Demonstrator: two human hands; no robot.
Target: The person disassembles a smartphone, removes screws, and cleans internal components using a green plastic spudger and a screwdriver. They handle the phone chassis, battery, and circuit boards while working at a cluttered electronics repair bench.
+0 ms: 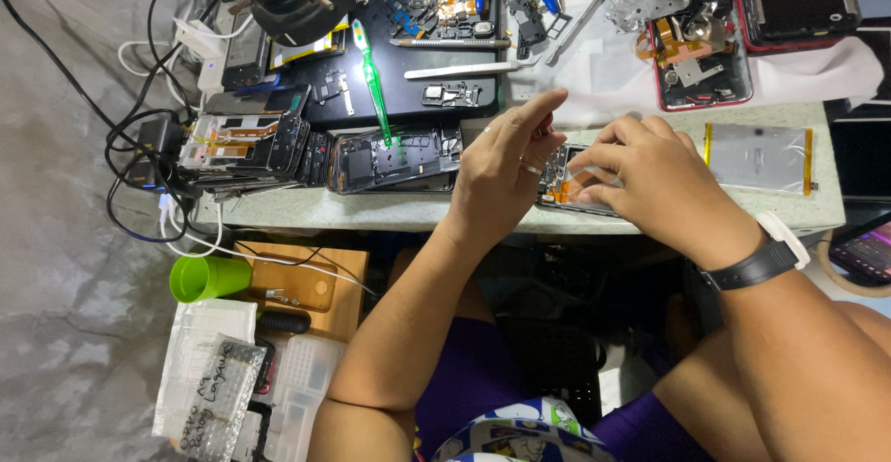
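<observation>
The person is working over an opened phone that is lying at the near edge of the speckled worktop, between the two hands. The left hand is hovering at the phone's left end with its fingers loosely curled and the forefinger stretched out above the device — whether it is actually pinching anything cannot be told. The right hand, wearing a black wristband, is lying across the phone with its fingertips drawn together on the orange-and-dark internals; what, if anything, they are gripping is hidden. Just left of the hands another stripped phone frame is resting, with a green plastic pry tool lying on the black mat above it. A silvery battery pack is sitting to the right, well apart from the hands — and a green cup is standing below the worktop.
</observation>
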